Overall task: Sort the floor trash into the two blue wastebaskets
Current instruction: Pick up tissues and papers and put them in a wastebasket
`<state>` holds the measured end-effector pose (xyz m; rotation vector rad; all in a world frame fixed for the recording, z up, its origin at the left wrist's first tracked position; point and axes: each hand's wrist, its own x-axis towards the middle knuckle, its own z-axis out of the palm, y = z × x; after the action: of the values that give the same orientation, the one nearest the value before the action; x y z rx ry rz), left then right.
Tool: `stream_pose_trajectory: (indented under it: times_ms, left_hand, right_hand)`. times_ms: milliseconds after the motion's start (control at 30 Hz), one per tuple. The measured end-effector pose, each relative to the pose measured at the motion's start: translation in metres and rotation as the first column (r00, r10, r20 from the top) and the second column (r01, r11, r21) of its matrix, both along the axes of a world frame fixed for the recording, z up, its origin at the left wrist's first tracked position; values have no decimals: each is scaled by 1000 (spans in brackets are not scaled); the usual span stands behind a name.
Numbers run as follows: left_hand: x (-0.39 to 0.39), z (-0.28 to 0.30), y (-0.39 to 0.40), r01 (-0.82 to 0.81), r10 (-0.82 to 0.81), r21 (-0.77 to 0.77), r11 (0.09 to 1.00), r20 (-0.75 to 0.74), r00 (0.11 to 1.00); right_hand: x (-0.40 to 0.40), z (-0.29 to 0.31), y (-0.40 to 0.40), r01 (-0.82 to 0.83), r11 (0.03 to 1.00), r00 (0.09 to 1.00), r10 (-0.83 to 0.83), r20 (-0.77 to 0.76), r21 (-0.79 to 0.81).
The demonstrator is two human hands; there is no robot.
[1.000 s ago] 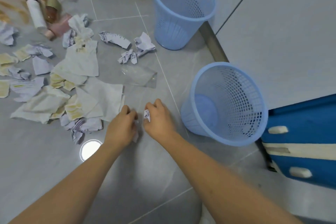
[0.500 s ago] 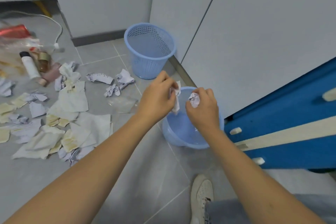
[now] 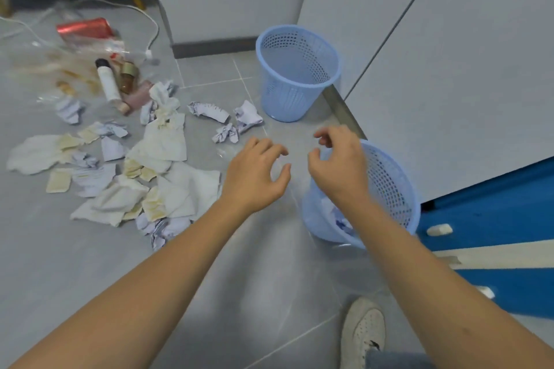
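Fingers loosely curled on both hands, nothing held — our left hand (image 3: 254, 175) hangs over bare floor, our right hand (image 3: 338, 165) sits above the near wastebasket (image 3: 398, 189), which has crumpled paper (image 3: 338, 216) in it. Going left to right: tissue pile (image 3: 156, 186), bottles (image 3: 120, 84), paper wads (image 3: 227, 120), then the far wastebasket (image 3: 296, 75), which looks empty. We judge a drop is done — next move is reaching left for more paper, keeping bottles for the other bin.

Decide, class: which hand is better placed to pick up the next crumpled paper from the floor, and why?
Probably the left hand. It is empty and hovers nearest the crumpled paper and the main pile. The right hand, also empty, hangs over the near wastebasket, farther from the litter.
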<state>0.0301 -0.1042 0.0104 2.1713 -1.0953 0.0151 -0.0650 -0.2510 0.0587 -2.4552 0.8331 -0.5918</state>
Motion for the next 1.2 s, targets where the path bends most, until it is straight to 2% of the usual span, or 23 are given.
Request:
stream_pose_trajectory:
  times_ms: [100, 200, 333, 433, 533, 600, 700, 767, 867, 933, 1033, 1200]
  left_hand:
    - [19, -38, 57, -152, 154, 60, 987, -27, 988]
    - [23, -81, 116, -277, 297, 184, 943, -89, 951]
    - [21, -125, 191, -434, 479, 292, 852, -102, 872]
    - [6, -150, 231, -497, 556, 349, 794, -90, 826]
    - [-12, -169, 258, -496, 572, 399, 771, -91, 815]
    - [-16, -178, 270, -481, 579, 438, 759, -117, 807]
    - [-9, -185, 276, -455, 580, 469, 757, -161, 799]
    - [-2, -184, 269, -463, 579, 432, 774, -184, 795]
    - [7, -179, 249, -461, 544, 342, 819, -208, 813]
    - [10, -179, 237, -432, 502, 314, 845, -192, 843]
    - [8, -183, 230, -377, 452, 350, 857, -160, 878]
    - [6, -189, 230, -401, 487, 337, 852, -230, 842]
  right_hand:
    - [56, -28, 44, -171, 984, 985, 171, -2, 42]
    - [87, -67, 88, -287, 952, 950, 297, -99, 104]
    - [90, -122, 144, -432, 886, 850, 463, -251, 170]
    - [69, -162, 185, -479, 841, 767, 541, -345, 252]
    - [43, -197, 216, -510, 803, 687, 596, -417, 308]
    - [39, -214, 229, -531, 802, 668, 595, -448, 273]
    - [52, -224, 239, -501, 854, 709, 499, -498, 142]
    - [62, -226, 241, -462, 885, 761, 423, -492, 46]
    - [72, -228, 235, -436, 900, 795, 391, -463, 11]
    - [77, -229, 228, -447, 894, 796, 414, -442, 33]
    - [83, -229, 218, -530, 847, 769, 499, -400, 38]
    - [86, -235, 206, -592, 806, 728, 538, -425, 6]
